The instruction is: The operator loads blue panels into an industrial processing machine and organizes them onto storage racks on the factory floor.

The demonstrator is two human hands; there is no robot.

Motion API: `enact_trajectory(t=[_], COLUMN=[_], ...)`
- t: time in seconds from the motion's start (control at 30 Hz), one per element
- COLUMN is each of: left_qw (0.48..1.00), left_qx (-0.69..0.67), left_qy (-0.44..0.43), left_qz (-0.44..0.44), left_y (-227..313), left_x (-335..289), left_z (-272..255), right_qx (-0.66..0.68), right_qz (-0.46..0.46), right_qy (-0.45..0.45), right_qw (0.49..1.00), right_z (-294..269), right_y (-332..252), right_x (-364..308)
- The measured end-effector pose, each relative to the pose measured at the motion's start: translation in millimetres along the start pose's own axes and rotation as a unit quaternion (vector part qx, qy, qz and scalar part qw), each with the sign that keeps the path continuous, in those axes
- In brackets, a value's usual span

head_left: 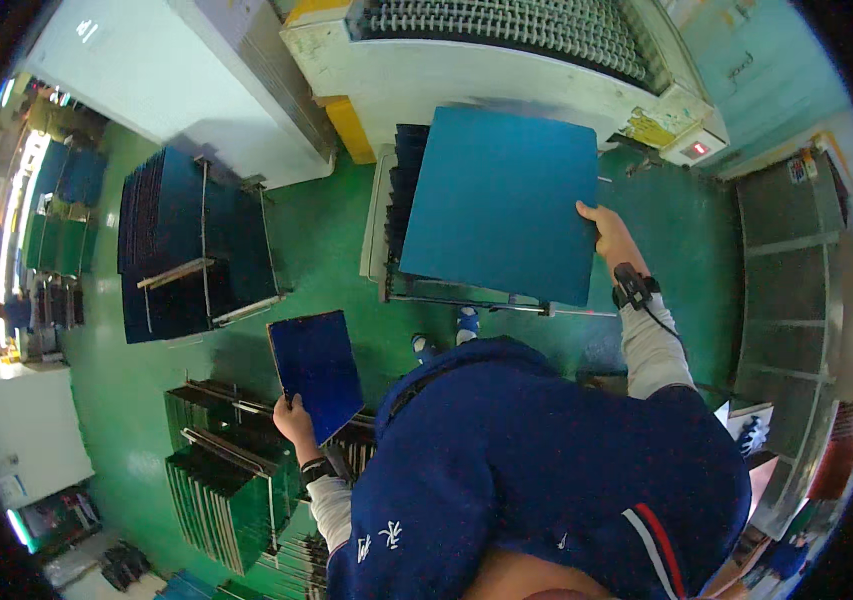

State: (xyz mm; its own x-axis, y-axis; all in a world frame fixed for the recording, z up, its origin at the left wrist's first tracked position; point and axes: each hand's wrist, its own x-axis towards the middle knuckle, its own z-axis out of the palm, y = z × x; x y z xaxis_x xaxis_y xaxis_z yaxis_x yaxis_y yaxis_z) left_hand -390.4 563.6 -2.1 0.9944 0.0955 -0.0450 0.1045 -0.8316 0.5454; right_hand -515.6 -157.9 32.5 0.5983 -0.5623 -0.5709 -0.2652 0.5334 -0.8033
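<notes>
My right hand (pixel 603 228) grips the right edge of a large flat teal-blue panel (pixel 506 195), thumb lying on its upper face. This panel covers much of a metal rack (pixel 486 303) in front of me, and dark upright sheets (pixel 404 185) show along its left side. Off to my left, my left hand (pixel 295 422) is closed on the lower left edge of a smaller dark blue panel (pixel 316 365), held tilted above the floor. The fingers under both panels are hidden.
Ahead stands a pale machine with a roller bed (pixel 506 30). A rack of dark panels (pixel 161 210) is at the left, another with green-edged panels (pixel 211 500) at the lower left. A grey metal frame (pixel 791 270) lines the right. The floor (pixel 321 250) is green.
</notes>
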Motion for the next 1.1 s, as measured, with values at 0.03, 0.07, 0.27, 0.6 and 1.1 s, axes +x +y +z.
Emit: enact_trajectory(t=[0.03,0.07,0.27,0.6,1.1], left_qw=[1.0,1.0,1.0,1.0,0.999], left_qx=[-0.001,-0.001,-0.027,0.003,-0.026], left_qy=[0.002,0.007,0.012,-0.003,-0.012], left_qz=[-0.006,-0.013,0.008,0.0,-0.018], left_y=[6,7,25,52,48], left_x=[0,-3,8,14,35], left_z=[2,1,7,17,56], right_qx=[-0.065,-0.13,-0.316,-0.383,-0.369], right_qz=[0.005,0.012,-0.02,-0.166,-0.085], right_qy=[0.008,0.012,0.084,0.192,0.098], right_qw=[0.998,0.991,0.945,0.888,0.92], right_z=[0,13,-2,-12,-12], right_y=[-1,-13,5,39,34], right_x=[-3,-15,5,-11,-19])
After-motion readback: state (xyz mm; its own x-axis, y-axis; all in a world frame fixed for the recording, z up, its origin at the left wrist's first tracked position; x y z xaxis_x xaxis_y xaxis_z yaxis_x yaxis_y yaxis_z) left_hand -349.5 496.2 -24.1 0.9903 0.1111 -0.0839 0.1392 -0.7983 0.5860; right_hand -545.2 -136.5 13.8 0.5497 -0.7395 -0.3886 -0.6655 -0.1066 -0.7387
